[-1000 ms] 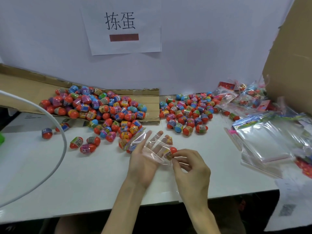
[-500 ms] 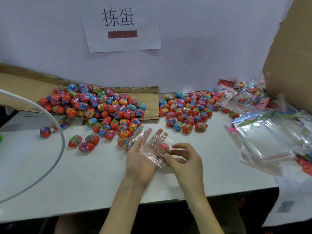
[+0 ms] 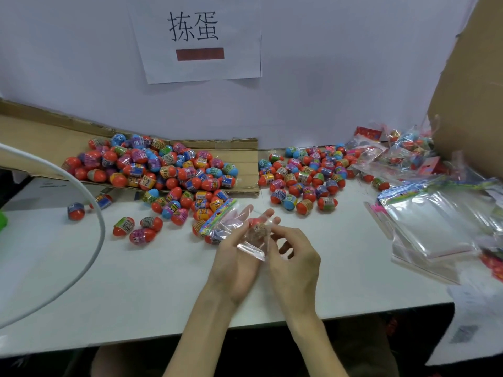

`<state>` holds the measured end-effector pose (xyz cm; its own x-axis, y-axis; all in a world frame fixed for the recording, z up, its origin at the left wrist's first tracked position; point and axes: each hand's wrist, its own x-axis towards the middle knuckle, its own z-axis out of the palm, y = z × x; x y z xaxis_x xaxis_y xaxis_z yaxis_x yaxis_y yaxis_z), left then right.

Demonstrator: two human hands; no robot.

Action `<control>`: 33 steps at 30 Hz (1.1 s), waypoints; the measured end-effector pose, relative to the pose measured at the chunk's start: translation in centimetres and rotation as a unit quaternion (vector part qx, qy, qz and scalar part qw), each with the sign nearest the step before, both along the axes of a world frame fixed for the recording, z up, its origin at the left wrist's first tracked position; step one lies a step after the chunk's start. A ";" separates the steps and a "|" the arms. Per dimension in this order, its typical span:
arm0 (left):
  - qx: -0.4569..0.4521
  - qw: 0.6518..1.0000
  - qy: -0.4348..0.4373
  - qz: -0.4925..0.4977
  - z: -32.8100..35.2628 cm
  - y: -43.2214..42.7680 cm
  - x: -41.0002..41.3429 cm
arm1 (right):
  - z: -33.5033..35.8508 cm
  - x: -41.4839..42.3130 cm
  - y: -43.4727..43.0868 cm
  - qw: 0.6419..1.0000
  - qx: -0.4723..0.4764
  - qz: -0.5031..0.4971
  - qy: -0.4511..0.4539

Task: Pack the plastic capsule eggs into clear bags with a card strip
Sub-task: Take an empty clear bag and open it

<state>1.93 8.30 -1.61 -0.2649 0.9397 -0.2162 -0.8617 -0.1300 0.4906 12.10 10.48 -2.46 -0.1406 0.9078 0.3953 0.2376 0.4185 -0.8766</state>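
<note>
One egg [image 3: 257, 227], red-capped, now sits inside the clear bag [image 3: 249, 247] that lies across the left hand [image 3: 236, 262]. A second ago it was only at the bag's mouth, pinched in the fingertips of the right hand [image 3: 295, 257], and half a second ago it was partway in. The left hand lies palm up with its fingers straight and spread, carrying the bag rather than gripping it, so far as the view shows. The right hand has its fingers curled, with thumb and forefinger closed at the bag's edge just beside the egg. Whether they pinch the film alone or the egg through it, I cannot tell. The bag's coloured card strip [image 3: 217, 216] lies at the far end, beyond the left fingertips.

I judge that the insertion of this egg is all but finished. What remains is for the right hand to let go and either fetch another egg or close the bag. Glare on the film hides whether more than one egg is inside.

Both hands are above the middle of the tabletop [image 3: 136, 281], nearer its front edge. Behind them to the left, a heap of loose eggs [image 3: 152, 170] spills off a cardboard sheet [image 3: 241, 151] toward the hands, within easy reach. A smaller heap [image 3: 304, 180] lies at the back middle. Empty bags [image 3: 430, 229] are stacked at the right edge, and packed bags [image 3: 394, 156] lie in the back right corner.
</note>
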 end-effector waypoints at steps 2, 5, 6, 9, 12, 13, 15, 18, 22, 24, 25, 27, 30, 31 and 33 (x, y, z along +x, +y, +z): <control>0.000 1.000 -0.007 0.003 0.1 -0.1 0.0 | -0.1 0.0 0.1 0.998 0.044 0.006 -0.053; -0.010 1.000 0.018 -0.010 0.1 -0.1 0.1 | 0.2 0.2 0.6 0.990 0.093 -0.056 -0.093; -0.012 0.999 0.030 -0.018 0.1 -0.1 0.2 | 0.3 0.3 1.0 0.988 0.098 -0.078 -0.092; -0.012 0.999 0.038 -0.035 0.0 -0.2 0.3 | 0.7 0.6 2.3 0.985 0.099 -0.106 -0.096; -0.012 0.996 0.063 -0.055 0.1 -0.3 0.5 | 1.1 0.5 3.2 0.984 0.075 -0.092 -0.134; -0.015 0.995 0.073 -0.059 0.1 -0.3 0.6 | 1.1 0.4 3.3 0.985 0.067 -0.076 -0.141; -0.021 0.995 0.080 -0.063 0.3 -0.4 0.7 | 1.2 0.3 3.4 0.991 0.042 -0.027 -0.127; -0.029 0.997 0.055 -0.042 0.7 -0.5 0.5 | 1.1 1.3 3.6 0.993 -0.029 0.096 -0.064; -0.029 0.999 0.004 0.026 0.4 0.0 -0.3 | 1.1 3.0 5.3 0.995 -0.044 0.085 0.009; -0.027 0.999 -0.011 0.038 0.5 0.0 -0.5 | 1.4 3.1 7.3 1.000 -0.019 0.003 -0.019; -0.026 0.999 -0.014 0.040 0.6 0.0 -0.5 | 1.5 3.1 8.5 0.998 -0.009 -0.015 -0.064; -0.020 0.999 -0.017 0.039 0.7 -0.1 -0.5 | 1.2 3.0 10.5 0.985 -0.013 -0.004 -0.174; -0.019 0.999 -0.022 0.039 0.9 -0.1 -0.3 | 0.5 2.8 11.7 0.971 -0.012 0.006 -0.240; -0.022 0.999 -0.024 0.039 0.9 -0.1 -0.3 | 0.4 2.8 11.8 0.970 -0.004 -0.001 -0.242; -0.028 0.999 -0.023 0.036 0.9 -0.1 -0.3 | 0.5 3.1 11.6 0.976 -0.014 -0.005 -0.217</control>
<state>1.62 8.20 -0.70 -0.3201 0.9047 -0.2811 -0.8724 -0.1658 0.4597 15.21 22.13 -1.96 -0.2802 0.9196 0.2755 0.5924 0.3915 -0.7041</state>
